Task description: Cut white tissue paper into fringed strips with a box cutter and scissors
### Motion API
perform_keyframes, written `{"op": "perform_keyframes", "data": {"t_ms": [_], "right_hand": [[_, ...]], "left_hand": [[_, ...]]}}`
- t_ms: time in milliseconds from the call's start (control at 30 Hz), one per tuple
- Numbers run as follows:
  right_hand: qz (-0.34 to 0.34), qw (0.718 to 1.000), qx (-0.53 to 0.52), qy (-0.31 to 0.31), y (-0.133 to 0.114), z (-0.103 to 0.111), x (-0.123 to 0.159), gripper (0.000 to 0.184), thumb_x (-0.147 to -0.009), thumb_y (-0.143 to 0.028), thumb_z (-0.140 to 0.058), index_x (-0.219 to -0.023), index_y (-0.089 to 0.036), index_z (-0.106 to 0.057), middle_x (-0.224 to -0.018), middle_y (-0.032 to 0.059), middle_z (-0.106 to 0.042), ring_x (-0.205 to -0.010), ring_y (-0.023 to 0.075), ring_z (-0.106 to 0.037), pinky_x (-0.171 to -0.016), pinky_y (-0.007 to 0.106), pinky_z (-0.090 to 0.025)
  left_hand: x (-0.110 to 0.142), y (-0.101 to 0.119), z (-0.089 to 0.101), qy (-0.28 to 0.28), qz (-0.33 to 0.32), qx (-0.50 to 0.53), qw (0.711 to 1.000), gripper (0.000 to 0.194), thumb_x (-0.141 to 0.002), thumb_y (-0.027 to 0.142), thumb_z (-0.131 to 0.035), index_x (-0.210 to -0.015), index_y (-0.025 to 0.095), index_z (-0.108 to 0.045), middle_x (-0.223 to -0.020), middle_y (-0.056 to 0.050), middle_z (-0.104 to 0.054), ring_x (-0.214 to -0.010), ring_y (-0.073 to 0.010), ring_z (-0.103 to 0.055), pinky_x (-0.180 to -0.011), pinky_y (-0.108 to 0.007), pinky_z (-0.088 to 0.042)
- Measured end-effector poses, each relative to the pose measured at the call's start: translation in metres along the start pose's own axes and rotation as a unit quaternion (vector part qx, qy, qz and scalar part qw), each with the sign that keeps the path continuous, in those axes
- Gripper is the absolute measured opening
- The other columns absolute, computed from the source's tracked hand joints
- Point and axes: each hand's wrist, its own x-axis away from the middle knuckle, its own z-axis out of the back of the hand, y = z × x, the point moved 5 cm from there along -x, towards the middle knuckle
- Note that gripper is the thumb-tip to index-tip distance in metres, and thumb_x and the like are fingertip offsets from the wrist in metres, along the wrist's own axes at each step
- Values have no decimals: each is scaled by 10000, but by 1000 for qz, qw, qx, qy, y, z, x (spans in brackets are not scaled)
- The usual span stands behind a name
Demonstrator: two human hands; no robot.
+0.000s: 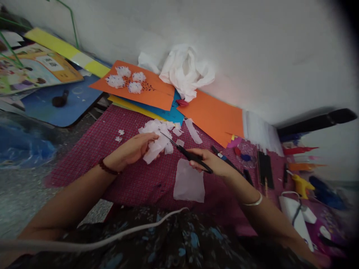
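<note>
Pinched in my left hand (pixel 137 147) is a strip of thin white tissue paper (pixel 153 153), held beside a loose pile of white paper scraps (pixel 157 126). My right hand (pixel 206 160) grips black-handled scissors (pixel 193 157), whose blades point left at the paper. Whether the blades touch the strip I cannot tell. A flat square of white tissue paper (pixel 189 183) lies on the checked maroon cloth below my right hand. Behind the pile rests an orange sheet (pixel 159 89) bearing white paper flowers (pixel 115 81) and a drawn stem.
Crumpled white tissue (pixel 186 71) leans against the wall behind another orange sheet (pixel 218 116). A yellow glue gun (pixel 301 185) and colored tubes (pixel 300 150) sit at the right. Books (pixel 42 71) and a blue board (pixel 81 104) are at the left. A white cable (pixel 112 239) crosses my lap.
</note>
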Motion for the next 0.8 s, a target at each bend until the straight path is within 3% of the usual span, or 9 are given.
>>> {"op": "perform_keyframes", "data": {"t_ms": [100,200,300,467,600,800], "right_hand": [[14,1000,9,6,1,2,0,684,-866,-616,-726,-1323,-122,-601,-741,-41,-501,-566,78,-447,-486,216,-366],[24,1000,10,17,1,4,0,676,-885,-617,-709,-1338,-130,-588,-747,-34,-515,-563,81,-450,-483,219,-360],[50,998,28,35,-5,8,2,717,-889,-628,-705,-1404,-156,-542,-819,-6,-533,-662,112,-490,-555,238,-415],[73,993,85,-32,-15,6,12,842,-910,-719,-612,-1524,-176,-420,-1030,81,-555,-928,209,-527,-814,360,-512],[63,993,87,-55,-10,7,18,872,-913,-742,-583,-1528,-154,-395,-1014,71,-537,-908,201,-520,-796,347,-504],[44,992,86,-76,-5,1,10,921,-881,-755,-617,-1519,-117,-430,-1064,97,-567,-912,201,-530,-818,351,-501]], "left_hand": [[-1,-7,-1,-10,57,-9,998,157,-813,316,-668,-780,162,-674,-681,-61,-699,-516,-144,-612,-488,-249,-477],[0,-4,1,7,22,-58,998,81,-732,211,-665,-666,172,-639,-588,0,-638,-475,-90,-529,-468,-194,-406],[0,-2,1,10,3,-85,996,98,-723,197,-621,-629,177,-638,-546,9,-608,-464,-89,-505,-481,-204,-403],[0,5,5,49,-67,-74,994,92,-716,229,-629,-637,184,-640,-563,8,-624,-506,-100,-526,-528,-222,-409],[0,13,6,68,-120,-75,988,130,-722,237,-639,-605,193,-606,-563,26,-594,-527,-101,-519,-559,-236,-418],[-1,8,7,59,-105,-101,988,103,-728,248,-625,-641,192,-619,-598,26,-600,-555,-101,-512,-570,-240,-393]]}}
